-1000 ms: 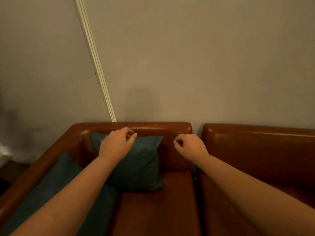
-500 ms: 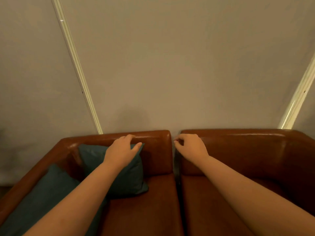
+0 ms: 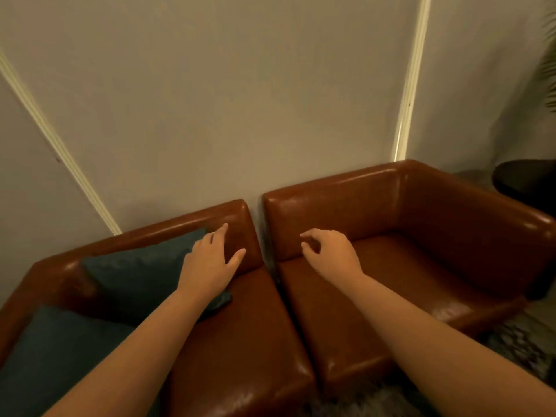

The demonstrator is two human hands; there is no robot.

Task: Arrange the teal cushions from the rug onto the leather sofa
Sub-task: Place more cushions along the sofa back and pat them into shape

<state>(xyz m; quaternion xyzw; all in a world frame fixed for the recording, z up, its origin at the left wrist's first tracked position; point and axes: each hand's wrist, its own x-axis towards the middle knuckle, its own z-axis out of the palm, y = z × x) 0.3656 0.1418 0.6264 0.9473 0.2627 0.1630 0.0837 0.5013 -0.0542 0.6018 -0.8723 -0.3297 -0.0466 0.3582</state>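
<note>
Brown leather fills the near ground: the sofa (image 3: 240, 350) comes in two seat sections divided by a seam running from 6 o'clock up toward the centre, with a shaggy grey rug (image 3: 517, 344) showing at 4 to 5 o'clock, no cushion visible on that patch. Nearest at 8 o'clock, one teal cushion (image 3: 60, 356) lies along the left armrest, partly cropped by the frame edge. Further in, at about 9 o'clock, a second teal cushion (image 3: 141, 272) leans against the left backrest, its lower corner tucked behind the forearm. The left hand (image 3: 207, 266) sits at this cushion's right edge, fingers spread and holding nothing; whether the palm touches the fabric cannot be told. The right hand (image 3: 331, 254), just right of centre, hovers over the right seat with fingers loosely curled and nothing in them. That right section is bare of cushions. Beyond, at 2 to 3 o'clock, stand a dark round table (image 3: 523, 182) and a plant frond (image 3: 549, 70) against the pale wall (image 3: 240, 100). The step in hand looks like settling the second cushion into place, both hands free. The next move probably calls for turning back to the rug for any remaining cushion and carrying it to the empty right seat, propped against that backrest to match.
</note>
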